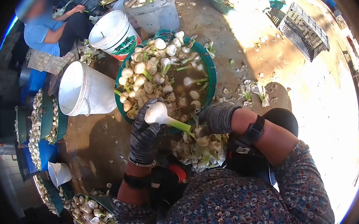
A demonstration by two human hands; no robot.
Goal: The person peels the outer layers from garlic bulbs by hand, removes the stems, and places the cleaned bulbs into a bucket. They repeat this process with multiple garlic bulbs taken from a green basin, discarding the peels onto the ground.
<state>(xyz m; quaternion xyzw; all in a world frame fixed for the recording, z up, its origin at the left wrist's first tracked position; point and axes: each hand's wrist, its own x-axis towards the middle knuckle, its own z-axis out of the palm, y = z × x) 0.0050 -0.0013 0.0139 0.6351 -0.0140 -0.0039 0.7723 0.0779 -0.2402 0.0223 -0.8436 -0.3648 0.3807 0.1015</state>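
My left hand (144, 132), in a dark grey glove, is wrapped round a garlic bulb (157, 113), white with a thick green stem pointing right. Just past the stem's cut end is my right hand (216, 117), gloved too, its fingers curled in; whatever it grips is hidden. Below it lies a heap of pale garlic peel (201, 151), in front of my lap. Directly beyond my hands stands a round green tub (213, 75) of murky water with many garlic bulbs (140, 81) piled in its left side and several floating on the right.
White buckets (75, 87) (110, 27) and a grey bin (160, 16) stand left and behind the tub. A person (44, 30) sits at the far left. A black crate (303, 31) lies upper right. Tubs of garlic (91, 211) line the lower left. Peel scraps (254, 92) litter the floor.
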